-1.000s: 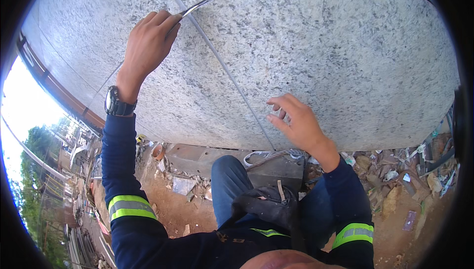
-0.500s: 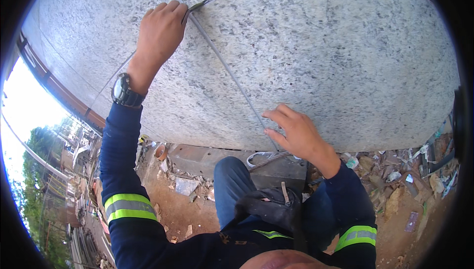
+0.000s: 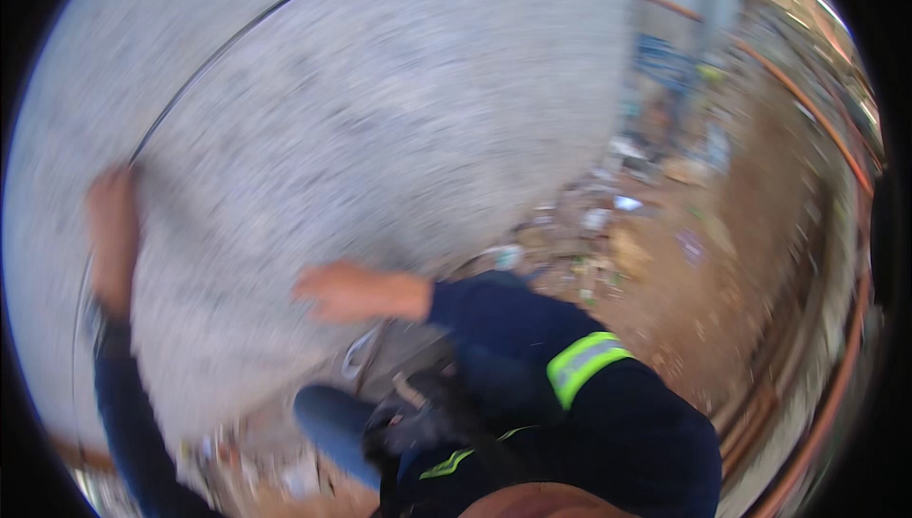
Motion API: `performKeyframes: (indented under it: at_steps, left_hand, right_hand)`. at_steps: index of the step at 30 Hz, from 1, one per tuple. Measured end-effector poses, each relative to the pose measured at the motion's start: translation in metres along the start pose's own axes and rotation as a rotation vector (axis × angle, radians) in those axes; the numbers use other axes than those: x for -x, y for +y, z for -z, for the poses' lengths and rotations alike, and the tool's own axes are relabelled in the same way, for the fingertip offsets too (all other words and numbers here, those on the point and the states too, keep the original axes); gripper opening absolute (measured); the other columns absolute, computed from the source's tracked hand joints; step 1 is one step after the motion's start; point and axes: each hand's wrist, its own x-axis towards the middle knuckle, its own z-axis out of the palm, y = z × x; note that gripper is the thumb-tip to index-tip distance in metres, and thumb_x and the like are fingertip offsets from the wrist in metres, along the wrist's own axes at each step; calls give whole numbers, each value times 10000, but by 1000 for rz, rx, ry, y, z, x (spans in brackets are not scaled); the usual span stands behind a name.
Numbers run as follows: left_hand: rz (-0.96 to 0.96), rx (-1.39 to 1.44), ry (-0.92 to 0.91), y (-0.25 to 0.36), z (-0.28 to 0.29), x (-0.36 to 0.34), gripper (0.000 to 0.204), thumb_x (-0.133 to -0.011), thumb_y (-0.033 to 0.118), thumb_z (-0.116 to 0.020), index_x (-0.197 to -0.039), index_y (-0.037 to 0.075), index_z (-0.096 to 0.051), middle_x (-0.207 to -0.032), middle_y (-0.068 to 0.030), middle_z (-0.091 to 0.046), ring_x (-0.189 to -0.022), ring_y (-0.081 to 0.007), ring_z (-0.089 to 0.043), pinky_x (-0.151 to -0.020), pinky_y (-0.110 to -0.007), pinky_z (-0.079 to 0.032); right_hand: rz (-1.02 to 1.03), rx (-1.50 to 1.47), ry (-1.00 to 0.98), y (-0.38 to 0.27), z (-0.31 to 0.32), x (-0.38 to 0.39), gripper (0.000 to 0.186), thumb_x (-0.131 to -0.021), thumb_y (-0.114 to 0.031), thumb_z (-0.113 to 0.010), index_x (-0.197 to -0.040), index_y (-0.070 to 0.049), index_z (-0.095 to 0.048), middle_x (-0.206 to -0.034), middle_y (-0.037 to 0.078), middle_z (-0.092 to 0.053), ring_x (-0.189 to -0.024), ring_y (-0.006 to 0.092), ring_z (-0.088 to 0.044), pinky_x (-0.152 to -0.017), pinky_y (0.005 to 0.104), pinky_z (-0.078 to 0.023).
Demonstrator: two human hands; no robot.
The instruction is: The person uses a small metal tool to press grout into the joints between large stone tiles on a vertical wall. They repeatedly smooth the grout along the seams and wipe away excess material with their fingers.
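Note:
At the far left, my left hand (image 3: 112, 219) is closed on a thin dark cable-like strip (image 3: 237, 35), held against a large speckled grey-white stone surface (image 3: 380, 128). From the hand the strip arcs up and to the right, out at the top edge. My right hand (image 3: 350, 292) is in front of the surface's lower part, blurred by motion. Its fingers look loosely apart, pointing left, and no object shows in them. Whether they touch the stone I cannot tell. A thin line (image 3: 76, 347) runs down the surface beside my left forearm.
Rubble and litter (image 3: 579, 242) lie along the foot of the stone surface, on brown earth (image 3: 722, 223). An orange pipe or hose (image 3: 807, 109) curves along the right side. Below, my bent knee (image 3: 332, 423) and a dark bag (image 3: 418, 413) show.
The view has swung to the right and blurred, bringing in more ground. Both hands now appear farther left and lower. My left hand still grips the strip.

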Motion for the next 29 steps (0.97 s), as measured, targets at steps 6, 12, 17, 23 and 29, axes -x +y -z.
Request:
performKeyframes:
  at_steps: [6, 12, 17, 23, 29]
  left_hand:
    - [189, -108, -258, 14, 80, -10, 221, -1017, 50, -517, -1195, -11, -632, -1237, -171, -667, -1149, -362, -643, -940, -436, -523]
    - [107, 60, 71, 15, 54, -32, 242, -1052, 34, -483, -1225, -64, -619, -1287, -225, -633, -1186, -419, -617, -965, -470, -518]
    - [169, 261, -183, 8, 62, -42, 282, -1067, 50, -483, -1286, -76, -607, -1380, -261, -617, -1271, -435, -600, -1028, -452, -513]
    - [203, 248, -19, -33, 17, -31, 290, -1068, 52, -527, -1307, -84, -618, -1371, -258, -641, -1256, -422, -629, -1021, -429, -530]
    - [139, 136, -122, -14, 50, -34, 298, -1090, 87, -523, -1335, -37, -638, -1407, -252, -638, -1281, -410, -632, -1061, -438, -517]
  right_hand:
    - [-84, 159, -68, -15, 40, 22, 398, -866, -236, -761, -1216, -85, -646, -1071, 140, -610, -921, 381, -672, -751, 523, -529]
    - [-154, 229, -56, -12, 60, 41, 362, -846, -241, -775, -1161, -95, -672, -1057, 145, -634, -929, 386, -684, -767, 528, -536]
    - [-193, 257, -139, -41, 68, 42, 366, -849, -255, -785, -1163, -94, -688, -1061, 150, -649, -956, 389, -691, -790, 523, -545]
    - [-139, 252, -130, -29, 56, 41, 373, -839, -261, -805, -1146, -88, -684, -1044, 143, -632, -944, 384, -682, -777, 519, -533]
    - [-121, 230, -143, -14, 47, 43, 395, -817, -240, -822, -1137, -71, -663, -1031, 147, -607, -912, 380, -677, -741, 519, -519]
